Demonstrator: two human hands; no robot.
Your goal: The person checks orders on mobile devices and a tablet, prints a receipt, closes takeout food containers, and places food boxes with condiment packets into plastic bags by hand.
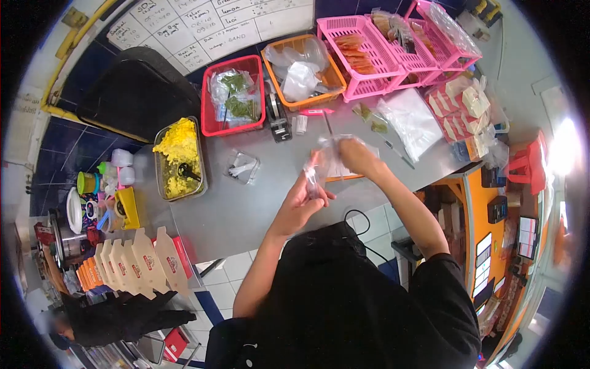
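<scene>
My left hand (299, 206) is closed round a small clear plastic bag (314, 178), held upright above the steel table. Just to the right, my right hand (358, 157) reaches down with curled fingers at a larger clear plastic bag (334, 161); its fingertips are partly hidden. Under that bag shows an orange-edged board (345, 178). A thin metal stick-like tool (327, 123) lies beyond the hands, close to a pink marker (316, 112). A black tape dispenser (278, 120) stands behind and left of them.
A tray of yellow rice (179, 147) and a small clear box (243, 168) stand left on the steel table (215, 212). Red (259, 117), orange (332, 92) and pink baskets (364, 90) line the back. Plastic sheets (413, 126) lie right. Folded cartons (132, 265) stand left, near another person (114, 320).
</scene>
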